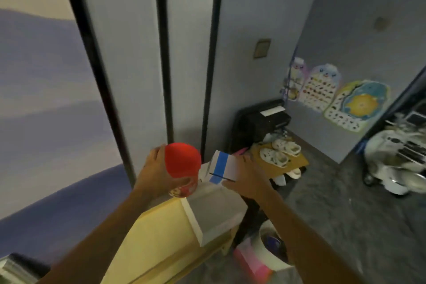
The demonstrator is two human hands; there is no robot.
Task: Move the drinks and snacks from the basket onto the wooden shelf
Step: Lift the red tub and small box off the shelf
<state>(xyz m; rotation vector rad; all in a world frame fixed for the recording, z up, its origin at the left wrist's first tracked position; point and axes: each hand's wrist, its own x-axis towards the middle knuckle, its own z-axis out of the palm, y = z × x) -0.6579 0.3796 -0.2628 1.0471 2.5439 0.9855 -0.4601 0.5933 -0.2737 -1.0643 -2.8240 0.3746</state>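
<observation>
Currently on my feed, itemised:

1. Left hand (156,173): fingers curled round a snack can (183,163) with a red lid, printed body showing below the palm. The can is held in the air above the far end of the wooden shelf (161,233).
2. Right hand (250,178): thumb and fingers grip a white carton (224,166) with a blue stripe, tilted, just beside the can and above the shelf's right end.
3. Wooden shelf: pale top, running from lower left toward the hands. A white box (214,212) lies on its right end.
4. Floor, right of the shelf: a white round container (262,233), contents too blurred for me to tell, and a pink bag (251,263) beside it.
5. Background: a black printer (265,120), pale shoes (280,152) on a low stand, picture charts (359,104) on the wall.
</observation>
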